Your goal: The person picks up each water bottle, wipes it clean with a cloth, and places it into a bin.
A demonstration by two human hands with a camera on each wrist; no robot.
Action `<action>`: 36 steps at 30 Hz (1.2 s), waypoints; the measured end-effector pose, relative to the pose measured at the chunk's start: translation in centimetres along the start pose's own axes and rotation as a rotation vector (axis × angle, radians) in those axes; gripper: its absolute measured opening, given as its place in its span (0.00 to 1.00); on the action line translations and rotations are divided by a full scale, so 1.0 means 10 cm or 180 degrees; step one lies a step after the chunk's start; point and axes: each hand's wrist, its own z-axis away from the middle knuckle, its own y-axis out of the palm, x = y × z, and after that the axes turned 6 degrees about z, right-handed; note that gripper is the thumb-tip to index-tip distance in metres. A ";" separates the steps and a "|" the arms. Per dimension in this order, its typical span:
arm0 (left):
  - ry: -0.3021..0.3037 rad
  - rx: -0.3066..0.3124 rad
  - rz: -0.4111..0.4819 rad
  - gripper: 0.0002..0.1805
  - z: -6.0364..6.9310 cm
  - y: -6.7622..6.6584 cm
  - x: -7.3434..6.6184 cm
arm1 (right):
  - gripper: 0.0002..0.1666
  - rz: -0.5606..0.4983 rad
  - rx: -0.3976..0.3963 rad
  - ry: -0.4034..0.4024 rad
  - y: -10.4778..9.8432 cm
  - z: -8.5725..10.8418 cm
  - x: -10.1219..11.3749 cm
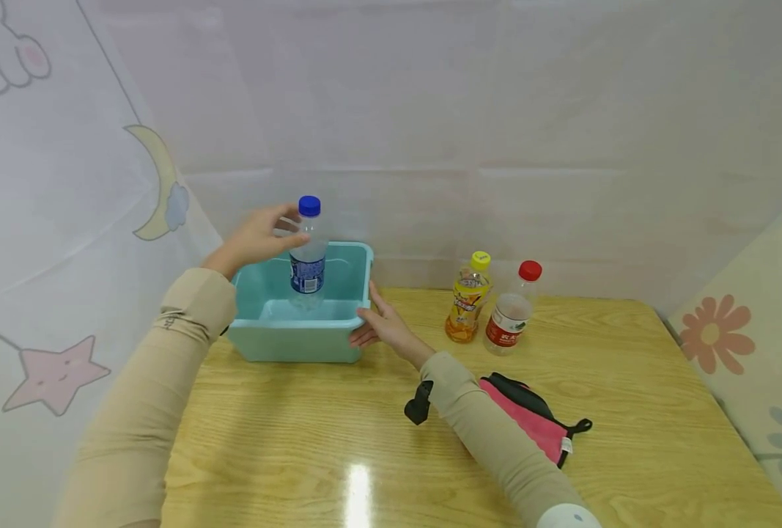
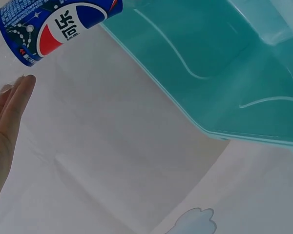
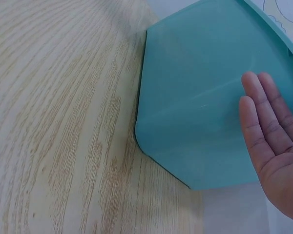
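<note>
Left hand (image 1: pixel 257 235) loose-fingered around the neck of the bottle (image 1: pixel 308 275), right hand (image 1: pixel 384 323) straight-fingered against the bin (image 1: pixel 292 345); likely placing step, next calls for withdrawing without tipping it.

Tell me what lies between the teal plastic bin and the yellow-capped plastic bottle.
In the head view, the right hand is at the near right corner of the bin; past it, bare wooden tabletop runs to the bottle.
</note>
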 end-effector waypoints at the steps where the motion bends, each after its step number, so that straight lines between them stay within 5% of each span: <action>1: -0.0020 0.0042 -0.0005 0.31 -0.02 0.01 0.01 | 0.41 0.0001 -0.0002 0.0001 0.00 0.00 0.00; 14: -0.0186 0.0343 -0.0152 0.24 -0.19 0.26 0.11 | 0.40 0.0054 -0.0005 -0.0032 0.01 0.03 0.02; 28: -0.0414 0.0497 0.0415 0.24 -0.25 0.47 0.25 | 0.41 0.0086 0.0028 -0.0021 0.02 0.01 0.00; 36: -0.0365 0.0583 0.0361 0.22 -0.28 0.60 0.27 | 0.41 0.0029 -0.0038 -0.0002 0.00 -0.10 -0.19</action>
